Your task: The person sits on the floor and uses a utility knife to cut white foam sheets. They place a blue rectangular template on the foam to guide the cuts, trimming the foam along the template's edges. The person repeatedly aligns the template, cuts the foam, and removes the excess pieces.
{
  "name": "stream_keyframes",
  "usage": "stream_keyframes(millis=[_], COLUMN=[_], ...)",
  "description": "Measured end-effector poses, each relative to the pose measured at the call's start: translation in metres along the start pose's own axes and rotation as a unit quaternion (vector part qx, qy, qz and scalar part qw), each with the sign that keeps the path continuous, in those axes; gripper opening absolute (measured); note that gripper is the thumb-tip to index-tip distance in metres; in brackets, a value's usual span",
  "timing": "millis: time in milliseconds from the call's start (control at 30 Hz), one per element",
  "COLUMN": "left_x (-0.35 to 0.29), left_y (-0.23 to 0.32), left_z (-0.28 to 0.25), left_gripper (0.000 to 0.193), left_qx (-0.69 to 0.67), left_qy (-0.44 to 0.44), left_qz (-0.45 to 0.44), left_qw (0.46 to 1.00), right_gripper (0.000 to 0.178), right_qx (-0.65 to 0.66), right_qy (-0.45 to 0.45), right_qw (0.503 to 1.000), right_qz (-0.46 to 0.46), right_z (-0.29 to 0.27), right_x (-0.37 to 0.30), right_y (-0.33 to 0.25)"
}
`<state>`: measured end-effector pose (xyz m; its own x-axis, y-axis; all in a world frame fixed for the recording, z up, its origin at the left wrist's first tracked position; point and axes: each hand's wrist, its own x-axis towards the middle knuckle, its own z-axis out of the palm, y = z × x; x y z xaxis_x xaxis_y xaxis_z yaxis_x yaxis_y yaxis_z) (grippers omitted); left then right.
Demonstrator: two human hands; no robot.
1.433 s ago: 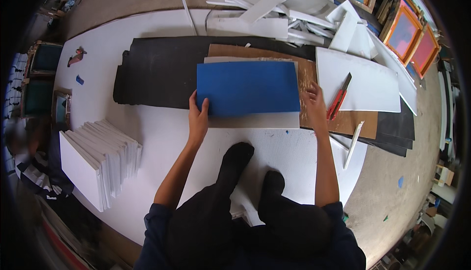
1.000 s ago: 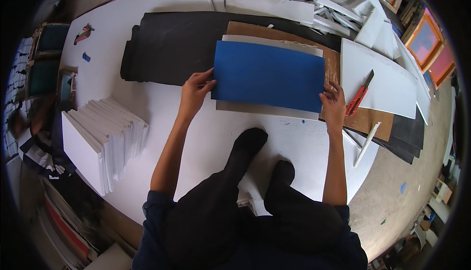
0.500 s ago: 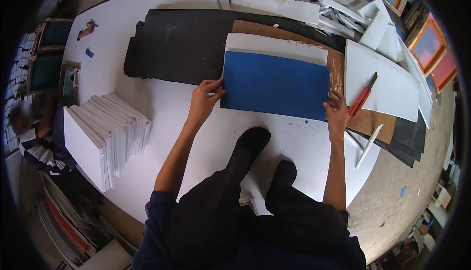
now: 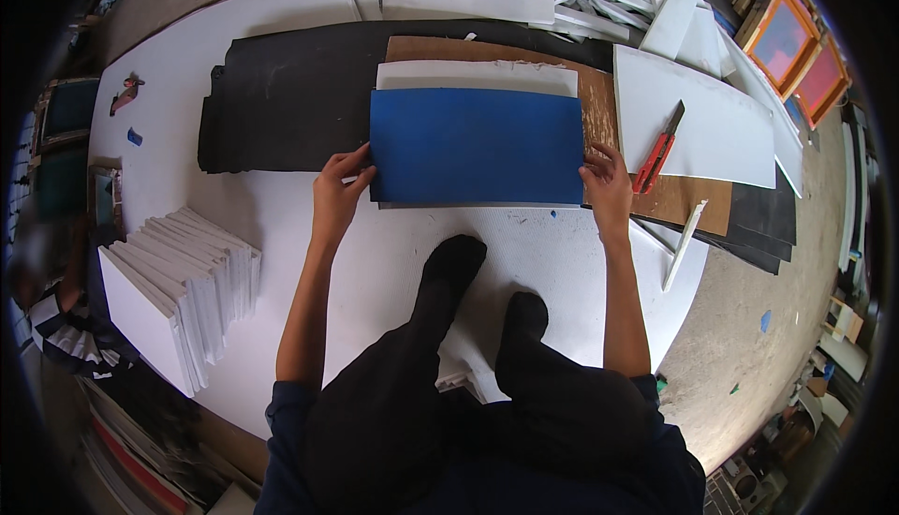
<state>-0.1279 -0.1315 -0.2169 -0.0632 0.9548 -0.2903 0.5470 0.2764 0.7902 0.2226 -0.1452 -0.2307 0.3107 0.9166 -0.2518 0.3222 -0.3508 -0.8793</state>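
Pinching the side edges of a flat blue rectangular panel (image 4: 476, 145), the person's left hand (image 4: 342, 180) and right hand (image 4: 611, 187) each have a light grip there, thumb and fingertips at the edge; how firmly they press, I cannot tell. A moment ago the right hand was off the panel, beside it with fingers parted, and a broad strip of the flat white panel (image 4: 478, 75) beneath showed on the near side. Since then that hand has met the right edge and the blue panel has slid toward the person — only a thin sliver now shows along the near edge, while a wider white band lies uncovered on the far side. That seems to bring the two near edges close to lining up, though not perfectly. Both panels lie over a brown scuffed board (image 4: 599, 122) and a long black sheet (image 4: 290, 94) — the red utility knife with a dark blade (image 4: 654, 167) stays untouched, just right of the right hand.
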Motion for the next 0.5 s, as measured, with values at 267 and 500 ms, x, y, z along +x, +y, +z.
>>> stream_keyframes(millis=[267, 500], left_x=[-0.008, -0.009], left_y=[-0.008, -0.01], left_z=[0.008, 0.011], left_gripper=[0.033, 0.033], left_qx=[-0.012, -0.004], left_qy=[0.008, 0.006], left_qz=[0.009, 0.017], left_qw=[1.0, 1.0], right_gripper=[0.039, 0.039], right_qx=[-0.022, -0.041], right_qy=[0.002, 0.009], right_qw=[1.0, 0.999], right_qz=[-0.02, -0.001], right_z=[-0.005, -0.002], right_x=[0.0, -0.002], right_y=[0.01, 0.011])
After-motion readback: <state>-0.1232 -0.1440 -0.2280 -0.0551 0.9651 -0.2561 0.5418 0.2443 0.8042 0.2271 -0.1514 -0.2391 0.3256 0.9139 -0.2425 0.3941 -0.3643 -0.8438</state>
